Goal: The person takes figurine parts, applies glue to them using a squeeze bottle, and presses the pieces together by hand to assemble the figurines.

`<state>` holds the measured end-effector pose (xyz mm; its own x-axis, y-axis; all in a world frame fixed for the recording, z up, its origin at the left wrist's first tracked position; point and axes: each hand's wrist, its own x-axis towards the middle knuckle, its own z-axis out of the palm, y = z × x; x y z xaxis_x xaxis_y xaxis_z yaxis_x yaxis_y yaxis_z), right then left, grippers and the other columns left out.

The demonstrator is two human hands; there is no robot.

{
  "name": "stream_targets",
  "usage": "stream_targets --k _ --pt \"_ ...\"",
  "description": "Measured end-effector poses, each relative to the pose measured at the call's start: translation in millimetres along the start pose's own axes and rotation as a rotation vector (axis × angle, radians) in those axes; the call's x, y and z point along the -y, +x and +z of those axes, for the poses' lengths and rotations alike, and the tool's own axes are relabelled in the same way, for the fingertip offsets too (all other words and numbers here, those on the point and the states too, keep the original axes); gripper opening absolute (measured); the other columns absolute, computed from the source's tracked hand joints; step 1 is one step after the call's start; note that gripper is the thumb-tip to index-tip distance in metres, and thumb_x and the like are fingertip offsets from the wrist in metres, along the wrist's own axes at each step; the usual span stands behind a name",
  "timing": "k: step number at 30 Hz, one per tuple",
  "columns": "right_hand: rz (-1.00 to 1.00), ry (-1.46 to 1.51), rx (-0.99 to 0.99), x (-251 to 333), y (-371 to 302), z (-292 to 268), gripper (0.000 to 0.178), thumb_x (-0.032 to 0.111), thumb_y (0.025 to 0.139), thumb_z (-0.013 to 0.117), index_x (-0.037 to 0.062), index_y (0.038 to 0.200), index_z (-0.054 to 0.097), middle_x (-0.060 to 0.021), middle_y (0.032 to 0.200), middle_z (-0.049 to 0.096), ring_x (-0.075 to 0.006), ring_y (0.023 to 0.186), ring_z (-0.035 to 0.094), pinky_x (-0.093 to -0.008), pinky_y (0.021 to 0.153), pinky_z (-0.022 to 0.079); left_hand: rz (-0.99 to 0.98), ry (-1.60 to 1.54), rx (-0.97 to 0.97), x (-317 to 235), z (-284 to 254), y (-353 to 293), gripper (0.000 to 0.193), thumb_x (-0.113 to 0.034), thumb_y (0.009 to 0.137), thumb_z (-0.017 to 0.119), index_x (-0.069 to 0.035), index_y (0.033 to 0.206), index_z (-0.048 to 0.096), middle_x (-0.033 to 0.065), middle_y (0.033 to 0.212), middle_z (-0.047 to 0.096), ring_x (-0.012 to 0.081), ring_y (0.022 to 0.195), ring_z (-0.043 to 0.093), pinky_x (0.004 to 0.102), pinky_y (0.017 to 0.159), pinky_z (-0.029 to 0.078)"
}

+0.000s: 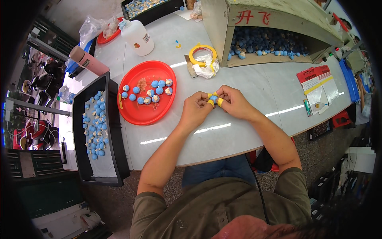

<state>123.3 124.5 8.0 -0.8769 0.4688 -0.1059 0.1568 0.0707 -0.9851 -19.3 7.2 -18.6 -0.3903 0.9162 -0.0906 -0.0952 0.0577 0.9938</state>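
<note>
My left hand (195, 108) and my right hand (235, 102) meet over the table, fingertips closed on one small blue piece (214, 98) between them. Yellow tape wraps the thumbs and index fingers of both hands. The piece looks like the small blue balls with pale patches on the red plate (166, 111), left of my left hand. Its details are partly covered by my fingers. Beyond my hands lie a yellow tape roll (215, 53) and a crumpled white tissue (207, 71).
A black tray (121, 167) with many blue balls stands at the left edge. Behind the plate are a white bottle (137, 39) and a pink flask (89, 61). A metal box (221, 34) full of blue balls stands at the back; a red-and-white packet (318, 81) lies right.
</note>
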Motion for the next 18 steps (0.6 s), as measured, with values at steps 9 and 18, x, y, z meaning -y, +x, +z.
stream_targets --k 9,18 --pt "0.001 0.004 -0.011 2.2 -0.5 0.6 0.015 -0.004 0.088 0.052 -0.0044 0.102 0.056 -0.0089 0.089 0.066 -0.0091 0.080 0.064 -0.0224 0.070 0.050 0.004 -0.015 0.008 2.2 -0.5 0.3 0.017 0.001 0.086 0.061 0.010 0.101 0.059 0.0124 0.090 0.068 0.0137 0.083 0.068 0.0239 0.071 0.053" --pt "-0.009 0.008 -0.025 -0.1 0.0 1.6 0.015 -0.005 0.087 0.052 -0.0048 0.101 0.057 -0.0095 0.089 0.067 -0.0084 0.076 0.063 -0.0215 0.066 0.049 -0.005 0.010 0.004 1.8 -0.6 0.5 0.018 0.001 0.086 0.061 0.010 0.102 0.058 0.0131 0.090 0.068 0.0140 0.083 0.068 0.0236 0.071 0.054"
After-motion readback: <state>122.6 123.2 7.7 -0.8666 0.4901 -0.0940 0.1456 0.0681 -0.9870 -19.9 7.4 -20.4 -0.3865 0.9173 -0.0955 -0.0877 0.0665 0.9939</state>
